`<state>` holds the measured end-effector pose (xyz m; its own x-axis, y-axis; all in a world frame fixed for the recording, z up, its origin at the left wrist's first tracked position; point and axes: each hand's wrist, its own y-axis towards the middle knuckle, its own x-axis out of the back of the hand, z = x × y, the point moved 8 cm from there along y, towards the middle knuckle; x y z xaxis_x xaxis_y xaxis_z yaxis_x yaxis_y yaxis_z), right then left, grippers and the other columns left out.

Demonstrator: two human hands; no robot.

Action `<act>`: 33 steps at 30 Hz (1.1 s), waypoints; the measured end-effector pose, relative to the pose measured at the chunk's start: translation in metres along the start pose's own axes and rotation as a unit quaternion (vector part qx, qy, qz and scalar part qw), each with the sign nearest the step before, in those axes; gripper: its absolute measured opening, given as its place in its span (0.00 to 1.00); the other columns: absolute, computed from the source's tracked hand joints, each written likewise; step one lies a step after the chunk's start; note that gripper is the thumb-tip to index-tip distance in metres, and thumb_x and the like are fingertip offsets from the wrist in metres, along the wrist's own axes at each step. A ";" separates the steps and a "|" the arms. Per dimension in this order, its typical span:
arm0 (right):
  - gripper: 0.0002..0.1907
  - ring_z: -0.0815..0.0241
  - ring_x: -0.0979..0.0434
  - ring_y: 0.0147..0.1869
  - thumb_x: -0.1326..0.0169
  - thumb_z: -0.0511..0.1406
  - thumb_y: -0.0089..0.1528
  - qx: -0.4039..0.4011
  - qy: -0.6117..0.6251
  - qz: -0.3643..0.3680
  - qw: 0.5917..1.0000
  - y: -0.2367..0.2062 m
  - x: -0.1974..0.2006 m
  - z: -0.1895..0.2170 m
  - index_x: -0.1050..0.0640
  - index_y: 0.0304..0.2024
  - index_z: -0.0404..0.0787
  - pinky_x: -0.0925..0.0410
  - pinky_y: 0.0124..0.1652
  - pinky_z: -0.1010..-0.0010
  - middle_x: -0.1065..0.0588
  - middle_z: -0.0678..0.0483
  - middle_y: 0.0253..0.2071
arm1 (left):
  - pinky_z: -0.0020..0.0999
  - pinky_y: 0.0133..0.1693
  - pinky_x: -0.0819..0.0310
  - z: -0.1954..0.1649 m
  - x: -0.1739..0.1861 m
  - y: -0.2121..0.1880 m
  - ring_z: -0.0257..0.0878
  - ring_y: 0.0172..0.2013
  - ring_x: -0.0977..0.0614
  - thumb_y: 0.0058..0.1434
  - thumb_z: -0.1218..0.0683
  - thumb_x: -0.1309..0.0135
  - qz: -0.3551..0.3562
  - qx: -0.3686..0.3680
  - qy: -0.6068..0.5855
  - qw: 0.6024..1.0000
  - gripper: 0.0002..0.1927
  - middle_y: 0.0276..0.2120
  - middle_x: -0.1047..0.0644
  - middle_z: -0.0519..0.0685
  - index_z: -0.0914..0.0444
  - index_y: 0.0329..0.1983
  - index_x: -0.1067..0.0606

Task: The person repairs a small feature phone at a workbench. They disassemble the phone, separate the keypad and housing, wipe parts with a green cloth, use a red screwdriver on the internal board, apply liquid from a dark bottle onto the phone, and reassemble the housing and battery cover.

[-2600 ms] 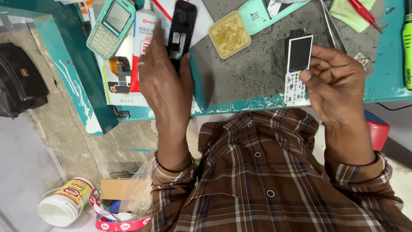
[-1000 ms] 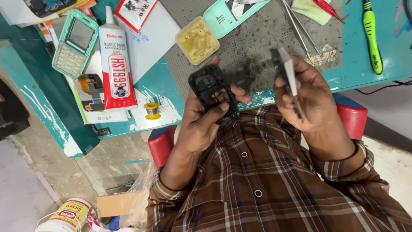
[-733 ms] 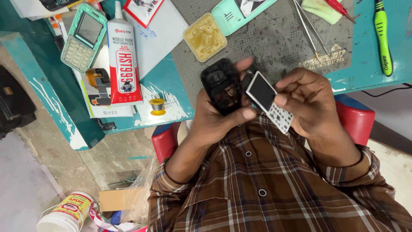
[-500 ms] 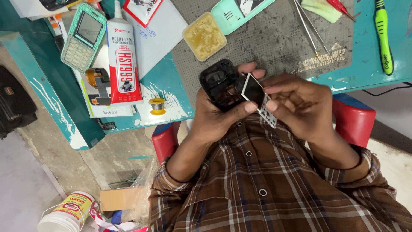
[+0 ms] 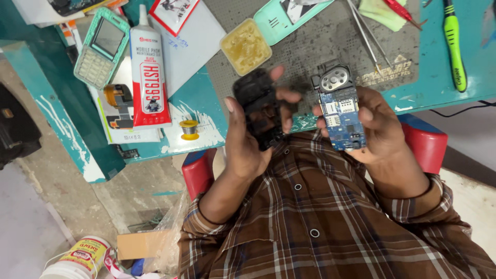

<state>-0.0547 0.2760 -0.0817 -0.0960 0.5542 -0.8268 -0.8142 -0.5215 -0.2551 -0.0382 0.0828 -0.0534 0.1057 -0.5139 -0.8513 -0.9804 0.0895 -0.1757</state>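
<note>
My left hand (image 5: 247, 139) holds a black phone housing (image 5: 258, 106), blurred, just over the table's near edge. My right hand (image 5: 377, 126) holds a blue phone circuit board (image 5: 341, 111) with a round silver speaker at its top, component side up. The two hands are side by side, a short gap between the housing and the board. Both are above my checked shirt and the edge of the grey work mat (image 5: 320, 46).
On the teal table (image 5: 429, 67): a glue tube (image 5: 149, 77), a pale green keypad phone (image 5: 101, 47), a small solder spool (image 5: 189, 129), a yellow paste tin (image 5: 246, 46), tweezers (image 5: 367, 36), a green-handled tool (image 5: 454, 46). A red stool (image 5: 429, 144) is under me; a jar (image 5: 77, 258) stands on the floor.
The hands have drawn apart. The right hand earlier held a white keypad front panel; it now shows the blue circuit board. The black housing has shifted left.
</note>
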 end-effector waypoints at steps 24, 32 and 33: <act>0.20 0.49 0.18 0.55 0.28 0.28 0.56 0.268 -0.725 0.001 0.635 -0.008 -0.131 0.024 0.19 0.49 0.33 0.23 0.52 0.65 0.23 0.42 0.55 | 0.42 0.72 0.43 0.012 -0.020 -0.014 0.44 0.73 0.39 0.80 0.45 0.49 0.126 0.005 0.115 0.985 0.32 0.75 0.41 0.57 0.63 0.77 0.45; 0.20 0.50 0.18 0.55 0.30 0.29 0.57 0.245 -0.733 0.002 0.635 -0.009 -0.140 0.023 0.19 0.51 0.34 0.22 0.50 0.68 0.24 0.44 0.57 | 0.44 0.75 0.45 0.010 -0.024 -0.011 0.46 0.74 0.39 0.79 0.43 0.48 0.146 0.003 0.102 0.984 0.32 0.73 0.41 0.57 0.62 0.77 0.43; 0.20 0.51 0.18 0.55 0.29 0.29 0.58 0.242 -0.742 -0.001 0.625 -0.009 -0.143 0.024 0.19 0.51 0.35 0.23 0.51 0.67 0.24 0.44 0.57 | 0.45 0.74 0.45 0.011 -0.024 -0.011 0.46 0.73 0.39 0.79 0.43 0.49 0.146 0.006 0.091 0.985 0.32 0.74 0.40 0.58 0.62 0.77 0.43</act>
<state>-0.0475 0.2164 0.0509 -0.2287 0.7337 0.6399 -0.8584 -0.4620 0.2230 -0.0283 0.1033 -0.0360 -0.2123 -0.6091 -0.7642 -0.9626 0.2649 0.0563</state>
